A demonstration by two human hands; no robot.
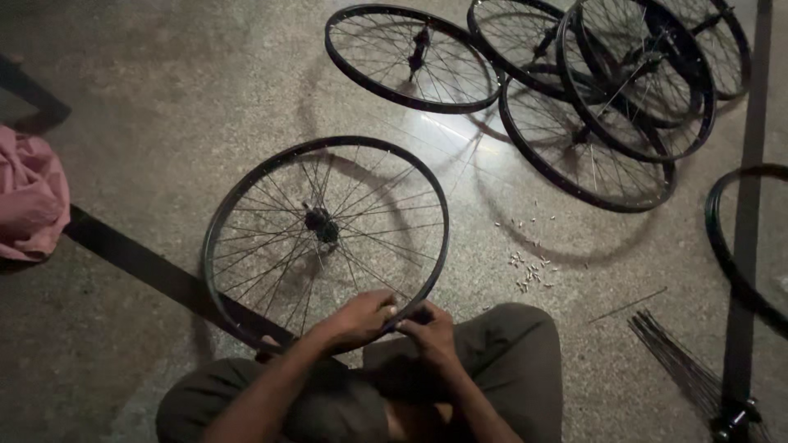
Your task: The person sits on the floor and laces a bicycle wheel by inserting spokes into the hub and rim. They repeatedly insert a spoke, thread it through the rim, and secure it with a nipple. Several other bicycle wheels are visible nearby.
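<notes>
A black bicycle wheel (246, 184) with thin spokes and a dark hub (321, 223) lies on the floor in front of my knees. My left hand (361, 316) grips the near part of its rim from above. Right beside it, my right hand (431, 328) pinches the same stretch of rim, fingers closed on something small that I cannot make out. Both forearms reach forward over my grey-trousered legs (509, 353).
Several finished wheels (591, 107) lie overlapping at the back right, one more (410, 56) at the back centre. Small metal nipples (529, 271) are scattered right of the wheel. A bundle of loose spokes (681, 361) and a bare rim (726, 254) lie right; pink cloth (29, 201) left.
</notes>
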